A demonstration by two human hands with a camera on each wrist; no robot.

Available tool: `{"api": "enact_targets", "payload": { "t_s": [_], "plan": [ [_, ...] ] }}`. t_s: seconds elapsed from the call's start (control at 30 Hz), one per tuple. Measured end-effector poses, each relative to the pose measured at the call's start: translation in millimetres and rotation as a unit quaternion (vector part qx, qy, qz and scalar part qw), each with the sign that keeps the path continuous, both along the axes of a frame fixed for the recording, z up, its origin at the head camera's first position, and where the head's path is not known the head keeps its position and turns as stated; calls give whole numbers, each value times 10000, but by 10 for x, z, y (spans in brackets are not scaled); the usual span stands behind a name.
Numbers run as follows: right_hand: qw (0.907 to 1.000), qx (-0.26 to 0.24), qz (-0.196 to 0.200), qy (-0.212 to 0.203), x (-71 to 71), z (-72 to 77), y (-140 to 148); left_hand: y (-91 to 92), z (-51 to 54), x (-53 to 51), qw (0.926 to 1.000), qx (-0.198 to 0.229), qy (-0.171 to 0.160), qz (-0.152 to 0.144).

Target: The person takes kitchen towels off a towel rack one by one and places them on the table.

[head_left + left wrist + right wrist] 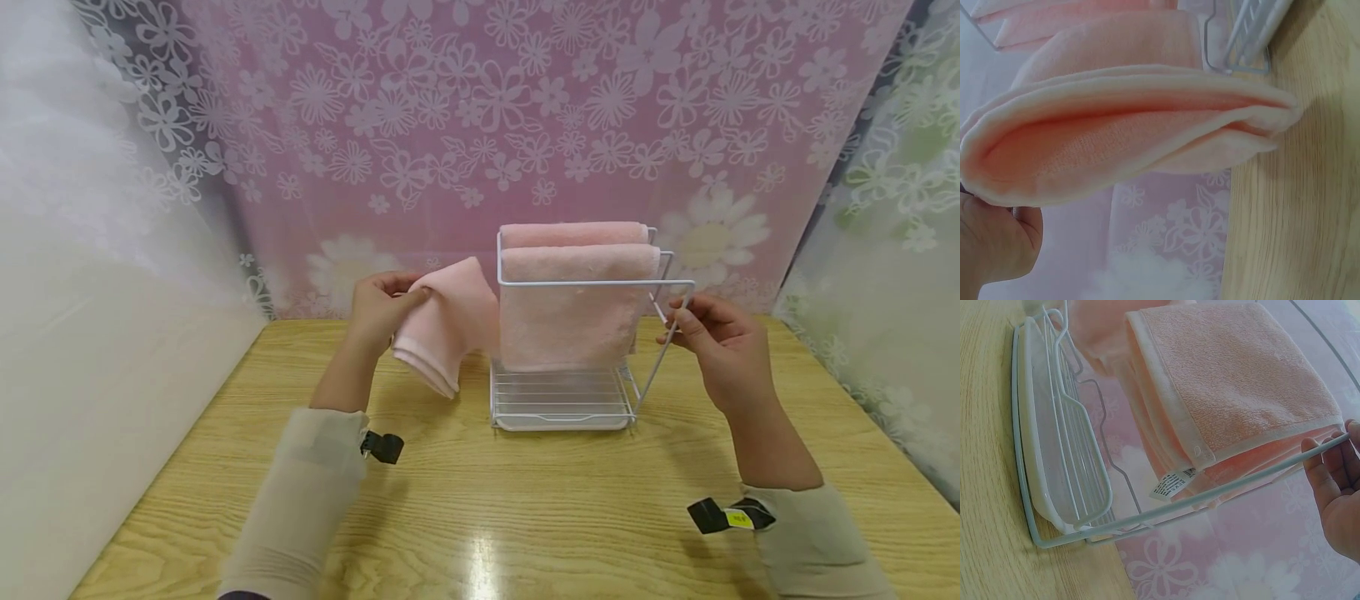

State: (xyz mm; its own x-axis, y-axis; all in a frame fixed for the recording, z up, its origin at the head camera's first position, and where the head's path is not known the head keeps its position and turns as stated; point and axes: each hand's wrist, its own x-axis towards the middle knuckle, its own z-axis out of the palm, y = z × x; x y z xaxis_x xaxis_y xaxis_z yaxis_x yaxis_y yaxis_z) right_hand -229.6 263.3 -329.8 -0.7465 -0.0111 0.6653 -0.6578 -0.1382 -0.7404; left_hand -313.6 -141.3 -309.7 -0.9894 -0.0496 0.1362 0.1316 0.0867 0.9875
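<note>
Pink towel in left hand, wire rack in right

Head view: The left hand [381, 315] is pinching a loose pink towel [457, 308], its thumb pressing on the front face. The towel is hanging in the air above the table [450, 500], just to the left of a white wire rack [592, 283]. Whether it is touching the rack, I cannot tell. Two folded pink towels [573, 329] are hanging over the rack's bars, one behind the other. A white tray [562, 423] is sitting under the wire shelf at the base. The right hand [727, 354] is gripping the rack's right-side rod between thumb and fingers. A pale sleeve [318, 492] is covering the left forearm, and a flowered curtain [465, 125] is forming the backdrop.

Left wrist view: The loose towel's folded layers are facing the lens and bowing apart. The left hand is showing only in part at the lower left; its fingertips are staying hidden.

Right wrist view: The right hand's fingers are curling round the rod. A printed label [1171, 484] is sticking out beneath the hanging towels, beside the rod.
</note>
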Motion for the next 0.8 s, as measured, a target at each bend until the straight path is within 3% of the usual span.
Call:
{"api": "enact_targets", "payload": {
  "t_s": [0.17, 0.37, 0.63, 0.8],
  "plan": [
    [10000, 43, -65, -7, -5, -7, 5, 88, -44, -59, 9991, 392, -7, 186],
    [10000, 33, -51, 25, 4, -2, 6, 56, -205, -129, 9943, 933, -473, 185],
    [9998, 79, -150, -44, 11, 5, -3, -295, -470, -232, 9972, 221, -708, 56],
    [9999, 49, -140, -62, 13, 3, -6, -510, -594, -279, 9949, -108, -1002, -16]
  ]
}}
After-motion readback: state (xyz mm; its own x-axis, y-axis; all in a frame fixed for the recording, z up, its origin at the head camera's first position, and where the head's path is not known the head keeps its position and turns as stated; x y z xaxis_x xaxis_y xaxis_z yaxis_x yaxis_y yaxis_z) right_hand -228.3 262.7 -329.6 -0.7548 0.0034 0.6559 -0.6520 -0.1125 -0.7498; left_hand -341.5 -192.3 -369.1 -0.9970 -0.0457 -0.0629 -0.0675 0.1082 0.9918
